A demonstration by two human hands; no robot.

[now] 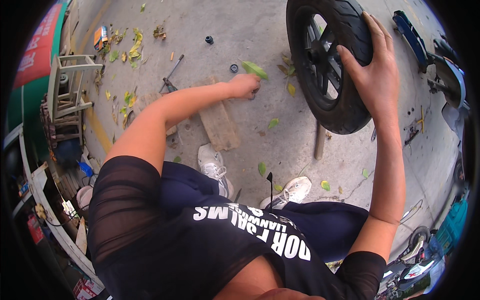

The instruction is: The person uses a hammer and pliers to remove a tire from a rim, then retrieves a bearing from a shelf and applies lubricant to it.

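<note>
Upright at the top right is a black wheel [352, 107] with a tyre and spoked rim; my right hand [375, 80] grips it from the right side, thumb over the tyre's near edge. My left hand [244, 86] is curled low over the ground at centre, closed round something small that I cannot make out. Close beside it lie a green leaf [255, 69], a small dark ring [233, 68] and a wooden board [217, 125]. A long-shafted tool [171, 72] lies farther left, and a small black cylindrical part [209, 40] sits beyond.
A wooden stool [75, 67] stands at the left near a metal frame [40, 185]. A wooden bar [319, 147] lies under the wheel. A yellow tool [421, 120] and scooter parts [447, 77] are at the right. Fallen leaves are scattered about; my shoes [295, 190] are below.
</note>
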